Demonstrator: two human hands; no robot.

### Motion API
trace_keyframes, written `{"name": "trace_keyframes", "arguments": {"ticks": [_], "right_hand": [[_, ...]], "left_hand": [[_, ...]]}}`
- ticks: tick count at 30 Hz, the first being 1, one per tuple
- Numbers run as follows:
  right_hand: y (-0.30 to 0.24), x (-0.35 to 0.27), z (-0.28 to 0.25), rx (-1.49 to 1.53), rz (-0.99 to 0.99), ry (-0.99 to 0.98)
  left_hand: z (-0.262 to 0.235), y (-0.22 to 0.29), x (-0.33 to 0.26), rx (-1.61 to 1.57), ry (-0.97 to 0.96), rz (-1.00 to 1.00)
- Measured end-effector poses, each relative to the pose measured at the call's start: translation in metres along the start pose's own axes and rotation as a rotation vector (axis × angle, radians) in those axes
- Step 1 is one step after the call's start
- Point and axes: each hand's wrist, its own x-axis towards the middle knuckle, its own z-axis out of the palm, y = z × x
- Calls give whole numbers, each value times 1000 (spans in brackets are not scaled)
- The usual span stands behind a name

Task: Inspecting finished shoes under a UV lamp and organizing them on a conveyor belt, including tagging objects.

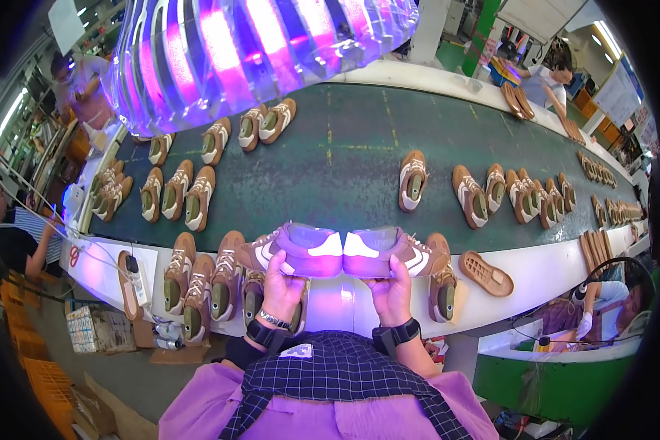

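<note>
My left hand [281, 284] grips a brown sneaker [295, 251] from below, heel pointing right. My right hand [392, 287] grips a second matching brown sneaker [393, 252], heel pointing left. The two heels meet in the middle, held side by side above the white edge [345, 297] of the conveyor, lit purple by the lamp overhead. Each wrist wears a dark band.
A dark green conveyor belt [345, 161] carries several brown sneakers. More sneakers [198, 282] stand on the white edge at my left, one [443, 290] at my right beside a loose sole [486, 273]. A purple lamp [257, 51] hangs overhead. Other people work around the belt.
</note>
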Motion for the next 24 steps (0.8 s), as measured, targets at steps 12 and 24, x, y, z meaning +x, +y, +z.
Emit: {"name": "trace_keyframes", "arguments": {"ticks": [12,24], "right_hand": [[3,-2,4,-5,-52,1],[-14,-8,2,-90,-93,-82]], "left_hand": [[1,-3,-1,5,29,10],[6,5,-9,94,-113,120]]}}
